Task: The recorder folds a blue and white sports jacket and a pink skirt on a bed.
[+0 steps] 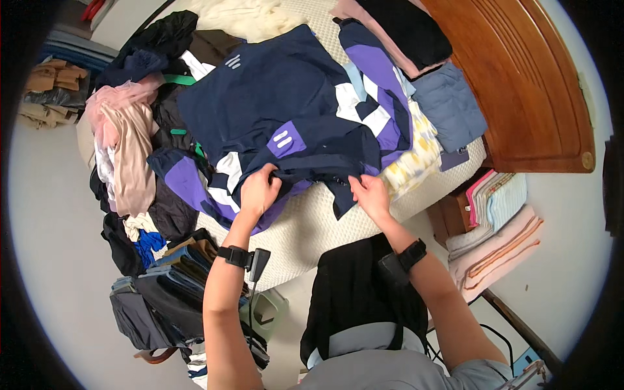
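A navy jacket with purple and white sleeve panels lies spread on the bed, one sleeve out to each side. My left hand grips the near part of the jacket, thumb and fingers closed on the cloth. About a forearm's width to the right, my right hand pinches another part of its near edge. Between the hands, the dark fabric is bunched and hangs partly over the cream quilted mattress. The jacket's right sleeve rests partly over a yellow-and-white patterned cloth.
Left of the jacket lie a pink garment and several dark clothes. Folded trousers are stacked at lower left. A blue-grey folded garment lies near the wooden headboard. Folded towels are piled on the right.
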Tool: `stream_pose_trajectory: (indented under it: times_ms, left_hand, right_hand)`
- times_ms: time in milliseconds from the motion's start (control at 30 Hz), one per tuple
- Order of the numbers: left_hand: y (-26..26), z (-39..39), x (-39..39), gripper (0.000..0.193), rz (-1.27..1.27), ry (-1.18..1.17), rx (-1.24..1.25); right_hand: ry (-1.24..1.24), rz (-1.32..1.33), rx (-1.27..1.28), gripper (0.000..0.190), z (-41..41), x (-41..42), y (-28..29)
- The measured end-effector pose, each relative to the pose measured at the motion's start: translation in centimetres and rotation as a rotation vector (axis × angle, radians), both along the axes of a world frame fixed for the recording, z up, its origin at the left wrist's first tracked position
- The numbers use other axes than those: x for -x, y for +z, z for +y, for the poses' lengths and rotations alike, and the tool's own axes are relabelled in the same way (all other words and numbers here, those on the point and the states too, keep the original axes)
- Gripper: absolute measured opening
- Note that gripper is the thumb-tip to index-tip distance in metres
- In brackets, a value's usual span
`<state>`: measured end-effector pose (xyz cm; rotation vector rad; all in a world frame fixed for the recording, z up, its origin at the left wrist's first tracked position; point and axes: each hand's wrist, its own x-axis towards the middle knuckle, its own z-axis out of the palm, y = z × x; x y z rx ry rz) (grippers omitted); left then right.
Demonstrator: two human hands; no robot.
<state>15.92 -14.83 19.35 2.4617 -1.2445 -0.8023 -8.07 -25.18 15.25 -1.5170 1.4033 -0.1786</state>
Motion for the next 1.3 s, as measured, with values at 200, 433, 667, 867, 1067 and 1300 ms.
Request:
stream_pose_trajectory:
  times_ms: [200,433,667,867,1067,1300]
  left_hand:
    - [-2.7,-0.2,-1.3,0.025,-0.512,0.039,0.255]
    - [-5.8,1.9,4.6,0.02,-0.618,-0.637,0.543]
    - [-8.9,1.7,6.7,0.022,-0.44,0.121,0.265]
    - [-10.2,0.6,7.6,0.016,-0.328,0.215,0.219]
    - [-10.5,-1.9,7.9,0.016,-0.335,0.227,-0.015]
    - [-13.1,-2.4,9.1,0.023,0.178,0.715,0.196]
  right_hand:
    - [0.122,-0.012,0.017,0.04,-3.4,-4.7,0.3]
    - [0.223,0.105,0.006,0.039,-6.2,-8.7,-0.3]
    - [0.203,0.001,-0.128,0.04,-7.9,-9.7,-2.1]
    - [0.143,-0.178,-0.358,0.037,-7.7,-10.7,-0.8]
    - [0.169,-0.219,-0.411,0.036,-7.9,-10.6,-1.1]
    - [0.201,-0.269,-0.491,0.032,-8.6,-9.6,0.0]
